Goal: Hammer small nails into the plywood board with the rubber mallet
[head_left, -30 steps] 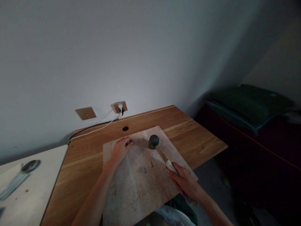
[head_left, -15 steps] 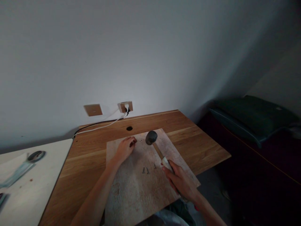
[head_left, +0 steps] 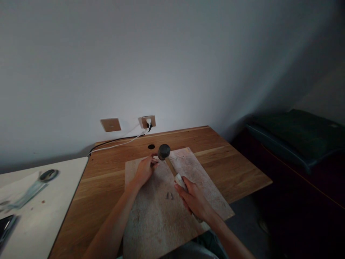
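My right hand (head_left: 193, 200) is wrapped round the wooden handle of a mallet with a dark round head (head_left: 164, 151). The head hangs just above the far edge of a pale worn board (head_left: 161, 219) that lies on the wooden desk (head_left: 107, 172). My left hand (head_left: 145, 169) rests on the board right beside the mallet head, its fingertips pinched together on something too small to make out. A few small nails (head_left: 169, 195) lie loose on the board between my hands.
A wall socket (head_left: 147, 121) with a white cable and a blank wall plate (head_left: 110, 124) sit behind the desk, and a round cable hole (head_left: 151, 146) is near its back edge. A white table (head_left: 35, 212) with a metal tool stands at left. Dark furniture stands at right.
The mallet head has swung left and away from me, from right of my left hand to right beside its fingertips. My left hand has stayed pinched in place.
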{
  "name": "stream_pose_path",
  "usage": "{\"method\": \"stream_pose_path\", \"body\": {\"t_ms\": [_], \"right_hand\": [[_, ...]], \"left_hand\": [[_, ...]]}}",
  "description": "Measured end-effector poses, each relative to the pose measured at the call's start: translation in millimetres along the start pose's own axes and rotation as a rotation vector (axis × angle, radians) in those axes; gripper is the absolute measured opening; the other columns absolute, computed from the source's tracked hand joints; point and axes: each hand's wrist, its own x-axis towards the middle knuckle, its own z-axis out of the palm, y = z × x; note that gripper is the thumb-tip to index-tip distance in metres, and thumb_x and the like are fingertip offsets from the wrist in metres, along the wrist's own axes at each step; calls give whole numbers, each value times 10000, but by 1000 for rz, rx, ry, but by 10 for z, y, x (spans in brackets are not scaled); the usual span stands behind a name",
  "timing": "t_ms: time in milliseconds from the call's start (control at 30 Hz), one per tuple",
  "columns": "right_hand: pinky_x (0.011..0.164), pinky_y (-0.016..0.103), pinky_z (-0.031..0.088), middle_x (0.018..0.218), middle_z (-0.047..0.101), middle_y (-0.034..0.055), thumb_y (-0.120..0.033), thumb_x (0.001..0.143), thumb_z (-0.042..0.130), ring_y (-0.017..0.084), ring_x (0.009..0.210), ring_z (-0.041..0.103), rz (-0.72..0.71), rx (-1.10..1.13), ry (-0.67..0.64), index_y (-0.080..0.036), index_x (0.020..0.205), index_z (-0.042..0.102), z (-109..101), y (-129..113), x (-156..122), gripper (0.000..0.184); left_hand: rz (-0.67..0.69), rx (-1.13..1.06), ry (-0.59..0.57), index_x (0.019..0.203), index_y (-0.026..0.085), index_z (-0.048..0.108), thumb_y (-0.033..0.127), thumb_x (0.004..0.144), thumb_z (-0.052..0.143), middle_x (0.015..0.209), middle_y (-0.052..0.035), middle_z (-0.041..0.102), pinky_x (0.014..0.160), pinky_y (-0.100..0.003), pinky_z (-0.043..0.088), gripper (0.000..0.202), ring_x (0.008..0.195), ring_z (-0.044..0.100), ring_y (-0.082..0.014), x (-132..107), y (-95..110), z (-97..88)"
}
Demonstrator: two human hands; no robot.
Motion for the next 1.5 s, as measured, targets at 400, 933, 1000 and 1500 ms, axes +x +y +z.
{"method": "stream_pose_path", "body": {"t_ms": [400,933,1000,1500], "right_hand": [[329,154,295,458,444,-133,-455,1019,492,80,329,434,-18,10,-5,-241,921,489,-26,-18,9,235],[316,164,338,508,467,-112,-427,1036,480,88,340,446,-6,-74,-29,-237,976,500,-16,51,58,201],[310,167,333,515,451,-113,-409,1029,490,88,338,444,11,-99,-56,-235,970,500,-23,67,67,184],[299,162,303,485,443,-123,-576,994,531,72,328,381,2,121,26,-246,896,482,-98,177,-20,348]], "left_hand": [[-9,52,-11,1152,222,684,126,850,694,973,-64,808,900,-402,594,317,920,776,-277,-8,29,-7],[22,78,120,1180,185,636,56,720,626,1010,-55,747,858,-357,559,478,827,700,-202,-6,61,-61],[39,65,167,1139,183,631,58,736,587,1044,-60,732,820,-331,554,424,821,683,-182,2,38,-77],[90,112,5,995,194,716,117,868,644,962,-71,768,851,-361,564,165,868,728,-234,8,-6,0]]}}
